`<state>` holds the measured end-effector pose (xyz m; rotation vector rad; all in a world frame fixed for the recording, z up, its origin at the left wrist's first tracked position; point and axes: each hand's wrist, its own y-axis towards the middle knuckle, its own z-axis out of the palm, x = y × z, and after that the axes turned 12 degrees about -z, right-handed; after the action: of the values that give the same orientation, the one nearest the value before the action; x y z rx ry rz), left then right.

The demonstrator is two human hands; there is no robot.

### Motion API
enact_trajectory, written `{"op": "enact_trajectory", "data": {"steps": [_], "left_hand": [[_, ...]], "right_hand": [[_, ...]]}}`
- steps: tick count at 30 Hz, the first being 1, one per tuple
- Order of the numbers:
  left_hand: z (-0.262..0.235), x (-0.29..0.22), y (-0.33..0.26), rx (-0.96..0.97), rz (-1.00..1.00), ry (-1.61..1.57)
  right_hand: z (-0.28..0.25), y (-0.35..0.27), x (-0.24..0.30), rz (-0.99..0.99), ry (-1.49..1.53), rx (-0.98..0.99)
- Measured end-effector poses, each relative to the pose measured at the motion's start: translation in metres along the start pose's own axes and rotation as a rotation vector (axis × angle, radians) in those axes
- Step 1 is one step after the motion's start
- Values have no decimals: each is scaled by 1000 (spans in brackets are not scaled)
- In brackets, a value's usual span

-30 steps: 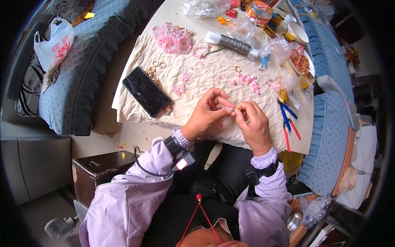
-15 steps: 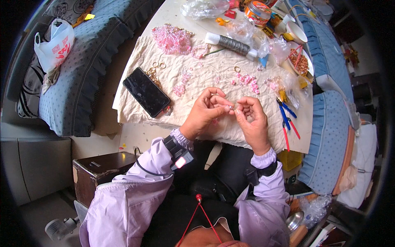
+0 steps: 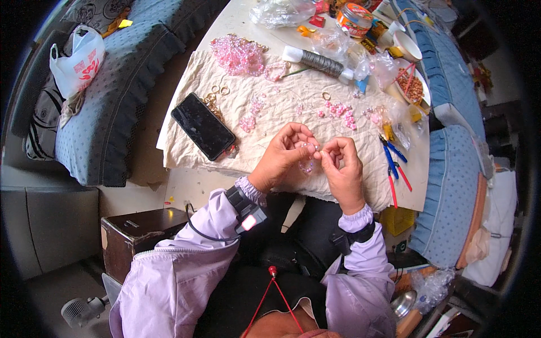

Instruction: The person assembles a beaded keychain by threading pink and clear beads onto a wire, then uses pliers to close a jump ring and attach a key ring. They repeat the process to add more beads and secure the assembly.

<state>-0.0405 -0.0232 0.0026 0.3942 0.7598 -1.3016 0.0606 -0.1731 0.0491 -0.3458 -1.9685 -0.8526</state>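
Observation:
Over the near edge of the cream cloth (image 3: 248, 152), my two hands meet with fingertips almost touching. My left hand (image 3: 283, 156) pinches a small strand of clear pinkish beads (image 3: 307, 165), which dangles below its fingers. My right hand (image 3: 342, 172) is closed in a pinch close to the left fingertips; what lies between its fingers is too small to make out. Just beyond the hands are loose pink beads (image 3: 345, 114) and a gold ring (image 3: 326, 96). Pliers with blue handles (image 3: 390, 159) and a red-handled tool (image 3: 392, 188) lie right of my right hand.
A black phone (image 3: 203, 127) rests on the cloth's left side. Farther back are a heap of pink bead strands (image 3: 236, 53), a spool of grey wire (image 3: 319, 62), plastic bags (image 3: 282, 12), an orange-labelled jar (image 3: 354, 21) and a container of brown beads (image 3: 410, 87). Blue-covered seats (image 3: 112, 107) flank the table.
The bead strand now shows hanging below my left fingers, where it was barely visible before. My right hand has turned slightly and its fingers have drawn together.

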Motion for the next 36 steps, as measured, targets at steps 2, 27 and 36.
{"op": "enact_trajectory", "data": {"steps": [2, 27, 36], "left_hand": [[0, 0, 0, 5, -7, -17], [-9, -15, -3, 52, -193, -181], [-6, -13, -4, 27, -169, -121]], "right_hand": [[1, 0, -1, -9, -8, -2], [12, 1, -6, 134, 250, -54], [13, 5, 0, 163, 193, -5]]}}
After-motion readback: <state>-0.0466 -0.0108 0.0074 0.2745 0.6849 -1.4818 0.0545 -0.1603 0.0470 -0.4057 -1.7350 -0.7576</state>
